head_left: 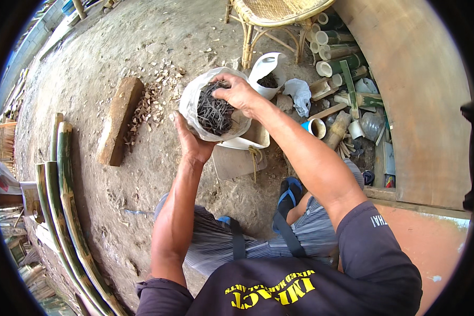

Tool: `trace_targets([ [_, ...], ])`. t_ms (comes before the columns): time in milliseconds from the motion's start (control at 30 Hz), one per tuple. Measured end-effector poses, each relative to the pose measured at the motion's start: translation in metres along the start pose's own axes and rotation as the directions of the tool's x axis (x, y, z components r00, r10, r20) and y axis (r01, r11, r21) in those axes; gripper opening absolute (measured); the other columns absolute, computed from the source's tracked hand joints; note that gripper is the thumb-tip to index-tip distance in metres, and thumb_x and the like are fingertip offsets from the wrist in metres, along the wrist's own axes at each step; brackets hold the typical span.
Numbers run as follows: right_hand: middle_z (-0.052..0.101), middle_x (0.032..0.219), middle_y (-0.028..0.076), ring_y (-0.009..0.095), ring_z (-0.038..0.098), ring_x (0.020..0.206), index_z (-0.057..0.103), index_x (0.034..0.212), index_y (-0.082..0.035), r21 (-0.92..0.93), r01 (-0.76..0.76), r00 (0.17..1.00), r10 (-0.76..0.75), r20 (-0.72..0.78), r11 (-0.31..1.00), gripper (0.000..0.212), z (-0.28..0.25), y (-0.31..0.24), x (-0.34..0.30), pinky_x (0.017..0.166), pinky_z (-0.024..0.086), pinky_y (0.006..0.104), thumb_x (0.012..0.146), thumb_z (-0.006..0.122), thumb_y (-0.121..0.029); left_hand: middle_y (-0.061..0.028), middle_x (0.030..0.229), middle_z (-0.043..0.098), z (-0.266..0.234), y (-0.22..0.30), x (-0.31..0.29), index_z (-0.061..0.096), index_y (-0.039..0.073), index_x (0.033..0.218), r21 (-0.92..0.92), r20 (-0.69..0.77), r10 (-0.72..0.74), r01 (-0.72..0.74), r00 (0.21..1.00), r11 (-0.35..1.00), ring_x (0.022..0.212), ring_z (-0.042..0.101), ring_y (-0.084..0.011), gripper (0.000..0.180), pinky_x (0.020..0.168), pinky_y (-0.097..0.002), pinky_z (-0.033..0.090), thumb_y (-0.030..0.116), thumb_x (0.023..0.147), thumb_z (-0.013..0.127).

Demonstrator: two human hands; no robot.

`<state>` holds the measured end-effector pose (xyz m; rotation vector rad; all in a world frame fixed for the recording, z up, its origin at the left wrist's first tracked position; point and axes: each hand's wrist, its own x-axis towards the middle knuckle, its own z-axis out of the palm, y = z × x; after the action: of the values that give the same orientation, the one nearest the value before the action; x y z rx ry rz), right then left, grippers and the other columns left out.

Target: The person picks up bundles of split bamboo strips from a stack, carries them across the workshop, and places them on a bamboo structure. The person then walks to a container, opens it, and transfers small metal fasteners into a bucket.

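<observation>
My left hand grips a whitish, translucent plastic container from its lower left side, tilting its mouth toward me. Inside lies a tangled heap of thin, dark, nail-like pieces. From the right, my right hand reaches over the rim, its fingers curled onto the upper part of the heap; the fingertips are partly hidden among the pieces. Just below the container stands a white cut-open plastic jug with a rope tied on it. Another white cut jug with dark bits inside stands beyond my right hand.
A squared wooden block lies left among wood chips. Long green bamboo poles lie farther left. A rattan chair stands at the back. Bamboo pieces, a blue-and-white cup and scraps crowd the right, beside a wooden panel.
</observation>
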<state>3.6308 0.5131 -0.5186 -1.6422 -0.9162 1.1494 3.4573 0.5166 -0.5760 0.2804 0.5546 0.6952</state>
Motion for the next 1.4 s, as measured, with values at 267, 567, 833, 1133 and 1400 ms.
trace_targets([
  [267,0.07,0.081,-0.003,0.009,0.059,0.058,0.067,0.102,-0.02,0.587,-0.455,0.89,0.317,0.329,0.669,0.02,-0.001,-0.006,-0.005,0.041,0.028,0.0224,0.096,0.065,-0.038,-0.0087,0.151,0.046,0.007,0.004,-0.006,0.037,0.022,0.153,0.049,-0.035,-0.031,0.033,0.999,0.998,0.135,0.047,-0.0378,0.094,0.102,-0.0667,0.042,0.088,0.085,0.029],
  [567,0.072,0.085,-0.006,0.007,0.062,0.061,0.068,0.106,-0.022,0.642,-0.396,0.917,0.248,0.312,0.656,0.026,-0.006,-0.009,-0.003,0.041,0.023,0.0225,0.101,0.057,-0.045,-0.0074,0.154,0.043,0.004,0.017,-0.003,0.037,0.028,0.153,0.02,-0.047,0.025,-0.024,0.999,1.0,0.138,0.043,-0.038,0.093,0.105,-0.0686,0.037,0.089,0.084,0.024],
  [833,0.071,0.084,-0.005,0.007,0.063,0.061,0.066,0.106,-0.021,0.6,-0.248,0.968,0.164,0.191,0.761,0.026,-0.01,-0.009,-0.004,0.039,0.027,0.0226,0.1,0.058,-0.045,-0.008,0.153,0.044,0.006,0.019,-0.004,0.037,0.028,0.153,0.055,-0.06,-0.043,0.046,0.997,0.997,0.137,0.044,-0.0393,0.094,0.103,-0.0693,0.039,0.09,0.085,0.02],
  [1133,0.068,0.083,-0.004,0.009,0.065,0.063,0.063,0.104,-0.018,0.741,-0.281,0.959,0.145,0.244,0.609,0.025,-0.02,-0.009,-0.014,0.036,0.029,0.0231,0.101,0.058,-0.042,-0.0103,0.155,0.041,0.005,0.028,0.001,0.033,0.025,0.155,0.053,-0.101,0.026,-0.021,0.995,0.998,0.139,0.041,-0.0414,0.097,0.105,-0.0712,0.036,0.09,0.083,0.025],
  [1400,0.07,0.094,0.004,0.014,0.069,0.079,0.065,0.109,-0.009,0.524,0.071,0.962,0.08,-0.26,0.849,0.028,-0.027,0.044,-0.048,0.058,0.055,0.0282,0.1,0.061,-0.035,-0.0074,0.155,0.041,-0.007,0.046,0.008,0.032,0.033,0.154,0.042,-0.182,0.162,-0.156,0.97,0.987,0.14,0.04,-0.0399,0.093,0.106,-0.071,0.034,0.091,0.083,0.021],
])
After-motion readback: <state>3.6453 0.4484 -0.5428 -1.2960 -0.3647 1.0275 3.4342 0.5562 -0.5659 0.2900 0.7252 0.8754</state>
